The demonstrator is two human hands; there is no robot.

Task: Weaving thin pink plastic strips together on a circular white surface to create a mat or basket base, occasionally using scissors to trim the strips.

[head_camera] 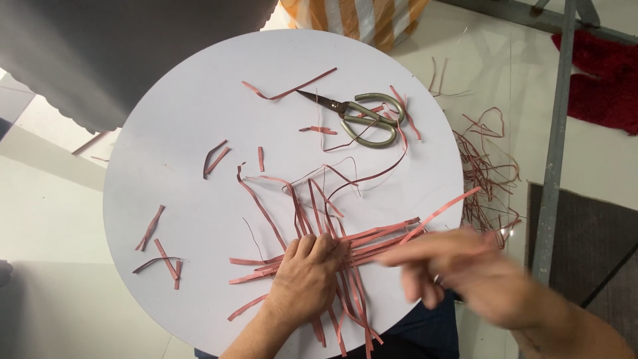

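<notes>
Crossed thin reddish-pink strips (345, 249) are pinned flat under the left hand (307, 276) at six o'clock on the round white tabletop (186, 119); one strip is pinched by the right hand (465, 269) (blurred).

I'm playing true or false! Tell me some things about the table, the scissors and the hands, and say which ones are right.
1. The scissors lie on the round white table. True.
2. The left hand presses on the crossed pink strips. True.
3. The right hand holds the scissors. False: they lie untouched, far from it.
4. The table is square. False: it is round.
5. Loose pink strips lie on the floor beside the table. True.
</notes>
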